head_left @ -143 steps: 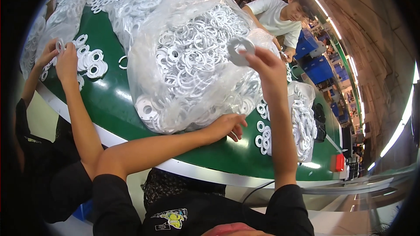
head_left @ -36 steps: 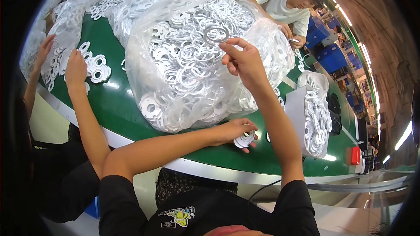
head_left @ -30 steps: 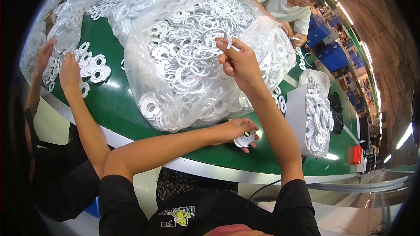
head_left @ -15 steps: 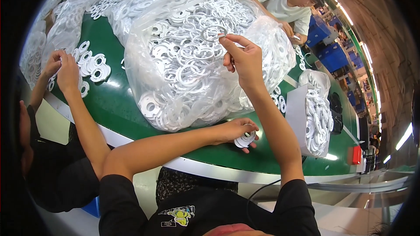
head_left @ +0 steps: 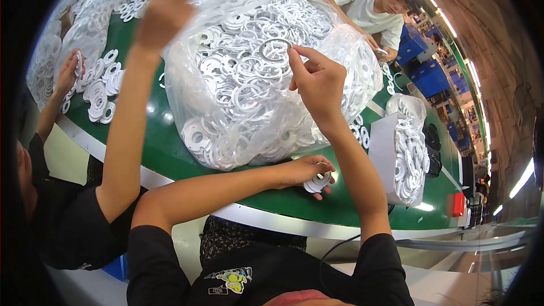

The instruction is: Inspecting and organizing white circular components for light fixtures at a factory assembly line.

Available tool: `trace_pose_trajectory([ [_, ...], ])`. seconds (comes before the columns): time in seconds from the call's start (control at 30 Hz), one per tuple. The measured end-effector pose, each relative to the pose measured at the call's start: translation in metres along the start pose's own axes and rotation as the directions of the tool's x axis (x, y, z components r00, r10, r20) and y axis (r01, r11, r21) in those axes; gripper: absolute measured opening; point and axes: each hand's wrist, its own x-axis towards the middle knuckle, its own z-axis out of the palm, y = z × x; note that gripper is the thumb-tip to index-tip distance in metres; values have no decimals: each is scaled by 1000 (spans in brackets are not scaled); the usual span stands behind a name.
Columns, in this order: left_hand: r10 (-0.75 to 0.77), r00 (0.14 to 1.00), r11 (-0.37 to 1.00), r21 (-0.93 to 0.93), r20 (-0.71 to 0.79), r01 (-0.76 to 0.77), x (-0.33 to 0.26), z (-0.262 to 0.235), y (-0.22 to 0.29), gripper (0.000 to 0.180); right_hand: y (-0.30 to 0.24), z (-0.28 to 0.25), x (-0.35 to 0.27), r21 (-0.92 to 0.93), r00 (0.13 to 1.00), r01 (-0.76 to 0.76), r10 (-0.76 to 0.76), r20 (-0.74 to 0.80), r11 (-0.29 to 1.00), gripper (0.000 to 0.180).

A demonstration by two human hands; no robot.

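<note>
A thin round ring [head_left: 263, 55] is pinched at its edge between the thumb and fingers of my right hand [head_left: 322, 82], raised above a big clear plastic bag [head_left: 184, 99] full of white plastic rings and discs. Low at the table's near edge, my left hand [head_left: 310, 171] is closed around a small stack of white rings [head_left: 315, 186]. My left forearm lies across the front of the bag. Part of the stack is hidden by my left fingers.
The green table [head_left: 272, 204] has a pale rim. To the right stands a white box [head_left: 383, 150] heaped with white rings. Loose white discs [head_left: 97, 101] and more filled bags lie left. A co-worker's blurred hand [head_left: 164, 17] is raised there; another person sits opposite.
My right hand has shifted slightly right and down with the ring. My left hand stays put. The left co-worker's arm has swung up toward the bag, and the person opposite has lifted their head.
</note>
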Motion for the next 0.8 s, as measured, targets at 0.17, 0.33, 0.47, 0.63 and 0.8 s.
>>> trace_pose_trajectory([
  [0.17,15,1000,1000,-22,1,-15,3,-3,-5,32,11,4,5,93,989,110,-99,-113,990,15],
  [0.33,26,1000,999,-41,-10,-27,2,-1,-5,33,17,-31,-15,393,997,-71,68,23,917,16],
  [0.47,2,998,996,-87,-69,-8,-1,3,-1,33,17,-63,-58,360,943,-332,311,119,872,15],
  [0.63,9,999,994,-104,-31,-13,-4,2,6,34,42,-99,-110,300,909,-416,401,111,858,14],
  [0.8,-10,1000,985,-172,-25,6,-5,-5,1,36,73,-110,-137,282,911,-408,409,57,869,14],
])
